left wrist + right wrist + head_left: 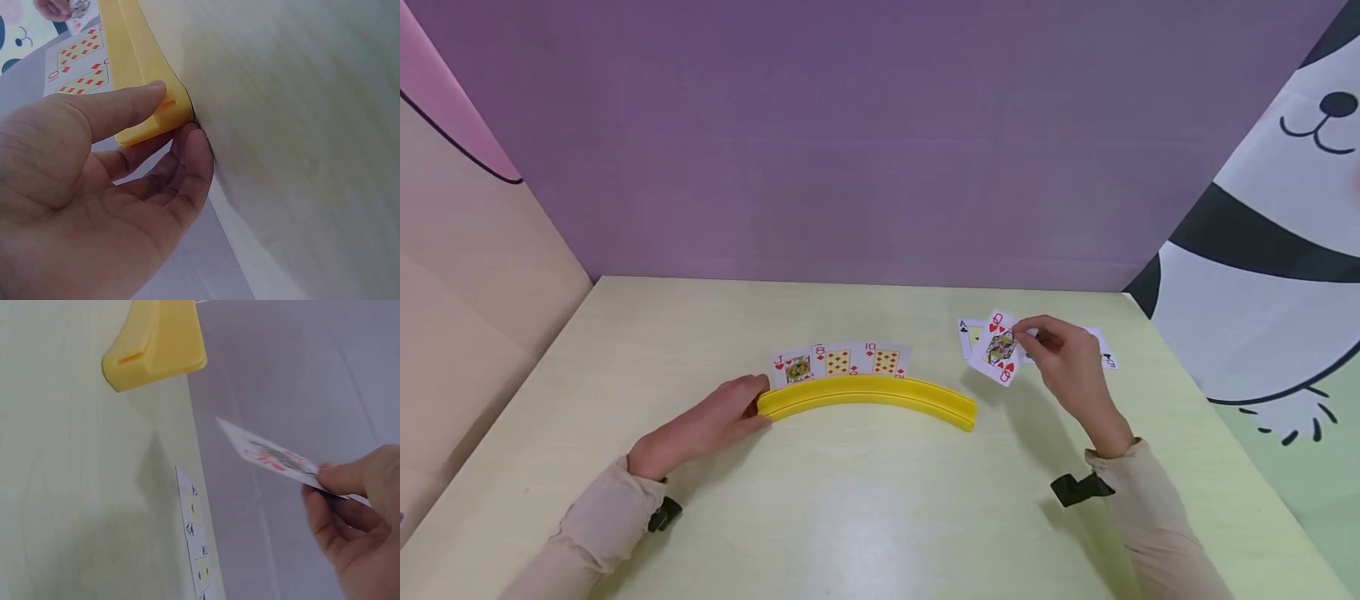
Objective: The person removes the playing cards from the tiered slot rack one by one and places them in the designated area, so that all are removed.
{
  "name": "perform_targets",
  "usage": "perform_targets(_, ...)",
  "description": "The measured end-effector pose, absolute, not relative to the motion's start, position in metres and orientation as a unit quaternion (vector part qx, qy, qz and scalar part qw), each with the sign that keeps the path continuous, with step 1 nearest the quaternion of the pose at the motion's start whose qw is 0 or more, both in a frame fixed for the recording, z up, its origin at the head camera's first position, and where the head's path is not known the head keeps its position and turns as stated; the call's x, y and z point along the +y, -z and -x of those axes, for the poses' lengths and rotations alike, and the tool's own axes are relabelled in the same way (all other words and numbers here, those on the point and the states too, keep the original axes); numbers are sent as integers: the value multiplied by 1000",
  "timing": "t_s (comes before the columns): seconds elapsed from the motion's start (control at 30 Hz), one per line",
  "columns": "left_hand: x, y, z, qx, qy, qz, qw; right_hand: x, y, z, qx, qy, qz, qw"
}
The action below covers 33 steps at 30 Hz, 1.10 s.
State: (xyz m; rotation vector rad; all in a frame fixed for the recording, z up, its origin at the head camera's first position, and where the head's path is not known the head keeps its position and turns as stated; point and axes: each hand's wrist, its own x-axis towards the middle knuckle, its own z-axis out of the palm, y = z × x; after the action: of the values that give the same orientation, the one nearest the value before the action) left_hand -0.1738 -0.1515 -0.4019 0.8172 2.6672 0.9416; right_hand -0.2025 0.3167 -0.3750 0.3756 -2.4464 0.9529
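Note:
A curved yellow playing card holder [868, 388] rests on the table. Upright in its slot stand a red jack [797, 369], an eight of diamonds [837, 362] and a ten of diamonds [886, 361]. My left hand [718, 414] grips the holder's left end, the thumb on one face and the fingers around the other side, as the left wrist view shows. Pinched between thumb and fingers of my right hand [1063, 358] is a queen of hearts [272, 456], raised above the table to the right of the holder.
Beneath and behind the right hand, several cards lie face up on the table, among them an ace of clubs [966, 340] and a card at the right end [1105, 350]. A purple wall [865, 167] borders the table's [850, 500] far edge.

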Motion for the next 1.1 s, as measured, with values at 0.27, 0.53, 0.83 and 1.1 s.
perform_targets(0.27, -150, 406, 177, 904, -309, -280, 92, 324, 390, 214, -942, -299, -127, 83)
perform_targets(0.53, -150, 404, 175, 905, -311, -274, 96, 323, 408, 218, -948, -272, -160, 36)
perform_targets(0.83, -151, 404, 175, 902, -317, -277, 98, 319, 414, 219, -943, -260, -204, 38)
perform_targets(1.1, -151, 404, 175, 903, -313, -276, 99, 322, 417, 221, -938, -264, -221, 30)
